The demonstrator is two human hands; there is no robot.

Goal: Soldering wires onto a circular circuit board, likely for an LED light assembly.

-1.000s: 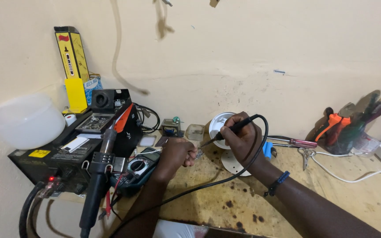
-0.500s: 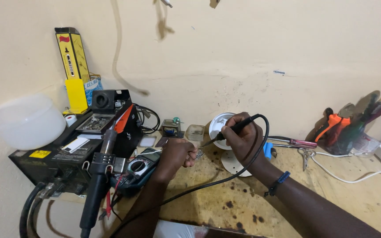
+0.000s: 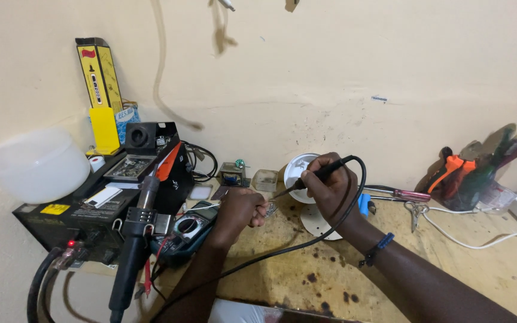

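Observation:
My right hand (image 3: 330, 191) grips a black soldering iron (image 3: 318, 174) by its handle, its thin tip pointing down-left at a small metal part (image 3: 270, 208). My left hand (image 3: 240, 210) pinches that part between its fingertips, just above the stained yellow bench (image 3: 330, 275). The iron's black cord (image 3: 354, 203) loops over my right wrist and runs down toward me. A white round lamp housing (image 3: 294, 170) stands behind my right hand, and a white disc (image 3: 315, 222) lies on the bench below that hand.
A black rework station (image 3: 91, 206) with a hot-air wand (image 3: 136, 251) sits at the left, a multimeter (image 3: 186, 230) beside it. A white dome (image 3: 37, 164) and a yellow box (image 3: 100, 90) stand further left. Screwdrivers and pliers (image 3: 462, 176) fill a holder at right; scissors (image 3: 415, 210) lie nearby.
Both hands stay almost still at the small part; the iron's tip has shifted only slightly.

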